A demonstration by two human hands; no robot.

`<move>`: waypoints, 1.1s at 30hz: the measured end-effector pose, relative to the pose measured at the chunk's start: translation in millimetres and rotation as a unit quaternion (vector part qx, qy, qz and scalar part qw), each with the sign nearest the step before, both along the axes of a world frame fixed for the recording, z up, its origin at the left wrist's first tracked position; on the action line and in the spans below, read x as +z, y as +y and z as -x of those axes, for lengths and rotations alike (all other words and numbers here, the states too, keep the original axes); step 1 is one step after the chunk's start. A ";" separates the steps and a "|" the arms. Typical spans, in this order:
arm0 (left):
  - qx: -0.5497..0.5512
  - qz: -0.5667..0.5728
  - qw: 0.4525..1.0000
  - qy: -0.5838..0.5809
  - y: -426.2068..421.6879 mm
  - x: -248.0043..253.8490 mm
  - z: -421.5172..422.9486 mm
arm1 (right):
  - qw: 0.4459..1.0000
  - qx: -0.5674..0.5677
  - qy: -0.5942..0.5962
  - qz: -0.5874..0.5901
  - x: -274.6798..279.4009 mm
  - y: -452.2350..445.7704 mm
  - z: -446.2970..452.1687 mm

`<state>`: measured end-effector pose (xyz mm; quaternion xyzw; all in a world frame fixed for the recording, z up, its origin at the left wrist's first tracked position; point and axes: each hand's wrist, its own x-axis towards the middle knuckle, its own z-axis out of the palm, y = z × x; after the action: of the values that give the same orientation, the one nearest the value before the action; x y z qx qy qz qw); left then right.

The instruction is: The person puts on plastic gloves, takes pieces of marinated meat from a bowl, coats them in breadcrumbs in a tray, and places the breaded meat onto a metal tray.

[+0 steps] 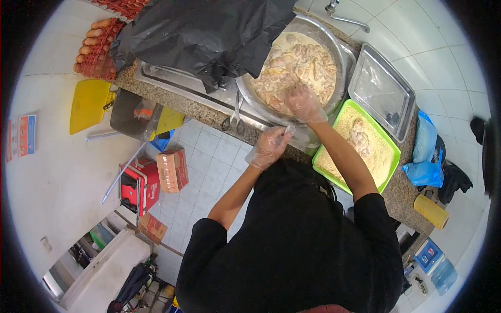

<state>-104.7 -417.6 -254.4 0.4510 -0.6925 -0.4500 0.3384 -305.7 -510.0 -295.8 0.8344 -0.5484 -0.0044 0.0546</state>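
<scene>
My right hand, in a clear plastic glove, reaches into the large metal bowl of pale, wet meat pieces. Its fingertips are down at the meat, and I cannot make out what they hold. My left hand, gloved too, is at the counter edge below the bowl, its fingers curled together near a clear plastic rim. Right of the bowl, a green tray holds yellowish crumbs with a coated piece of meat on top. Scissors lie left of my left hand.
An empty metal tray sits behind the green tray. Black plastic covers the sink's left side, beside egg cartons. Blue bags and a yellow roll are at the right. A tap juts from the wall.
</scene>
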 end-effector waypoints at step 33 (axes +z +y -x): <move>-0.050 0.052 0.997 -0.021 -6.5 -10.5 14.9 | 0.916 -0.387 -0.043 -0.094 185.6 210.1 234.0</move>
<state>-119.7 -424.1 -264.9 0.4068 -0.7435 -0.4205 0.3240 -539.7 -299.9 -110.2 0.5579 -0.8272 -0.0407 -0.0536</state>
